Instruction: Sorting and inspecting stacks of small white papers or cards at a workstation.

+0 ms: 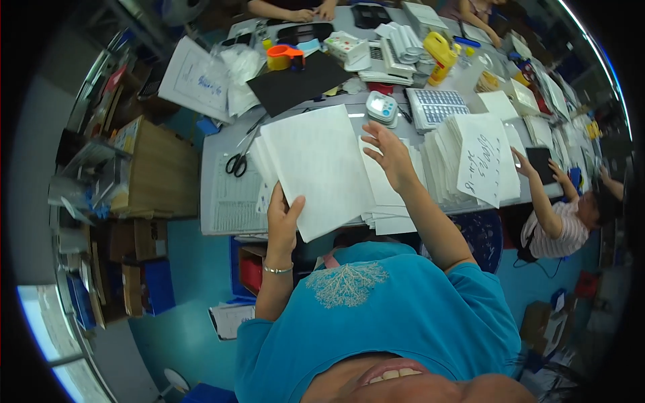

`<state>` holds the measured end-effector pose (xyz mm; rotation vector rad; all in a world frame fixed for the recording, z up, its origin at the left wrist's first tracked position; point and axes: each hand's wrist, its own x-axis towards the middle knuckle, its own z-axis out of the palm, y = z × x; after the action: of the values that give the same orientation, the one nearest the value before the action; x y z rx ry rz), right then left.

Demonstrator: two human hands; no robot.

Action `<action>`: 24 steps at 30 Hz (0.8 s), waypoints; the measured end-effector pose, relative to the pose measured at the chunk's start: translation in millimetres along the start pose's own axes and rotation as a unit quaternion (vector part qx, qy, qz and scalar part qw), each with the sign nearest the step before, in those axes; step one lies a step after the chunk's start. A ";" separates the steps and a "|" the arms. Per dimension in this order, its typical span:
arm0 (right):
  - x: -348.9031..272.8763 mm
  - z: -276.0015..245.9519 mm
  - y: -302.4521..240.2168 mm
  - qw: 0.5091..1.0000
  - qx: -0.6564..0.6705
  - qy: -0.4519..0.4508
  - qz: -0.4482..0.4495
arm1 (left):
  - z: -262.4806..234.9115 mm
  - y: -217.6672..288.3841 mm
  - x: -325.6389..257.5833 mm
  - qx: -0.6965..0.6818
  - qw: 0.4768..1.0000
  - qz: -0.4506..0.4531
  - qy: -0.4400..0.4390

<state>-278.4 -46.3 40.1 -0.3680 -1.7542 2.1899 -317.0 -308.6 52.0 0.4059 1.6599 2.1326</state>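
Observation:
A white sheet of paper (319,168), perhaps with more behind it, is tilted up over the near edge of the table. My left hand (283,218) grips its lower left edge, thumb on the front and fingers behind. My right hand (392,156) is raised just beyond the sheet's right edge, fingers apart, holding nothing. Beneath that hand lie loose white papers (390,195). A thick stack of white paper (443,164) stands to the right, with a handwritten sheet (480,161) leaning on it. Black-handled scissors (236,165) rest left of the held sheet, on a printed form (232,205).
Beyond the paper are a black sheet (302,84), an orange tape dispenser (285,56), a small white device with buttons (382,106) and a yellow bottle (440,57). A co-worker (561,221) works at the right. A wooden cabinet (161,168) stands left.

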 end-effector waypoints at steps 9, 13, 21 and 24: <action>-72.1 -58.3 -13.9 0.887 0.459 -0.037 0.017 | 51.1 -58.9 -31.7 -0.121 0.936 -0.292 -0.153; -120.8 -80.0 -13.0 0.894 0.445 -0.044 -0.001 | 99.7 -50.0 -29.2 -0.084 0.944 -0.275 -0.164; -225.6 -152.3 -41.8 0.959 0.265 0.053 -0.082 | 202.2 -68.2 -61.7 -0.033 0.901 -0.310 -0.301; -273.4 -180.3 -36.0 0.954 0.271 0.099 -0.083 | 236.7 -84.5 -96.4 -0.039 0.903 -0.328 -0.275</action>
<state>45.4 14.8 37.8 -0.2788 -0.9849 2.2999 -111.3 -136.3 31.2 0.3212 1.1558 1.4050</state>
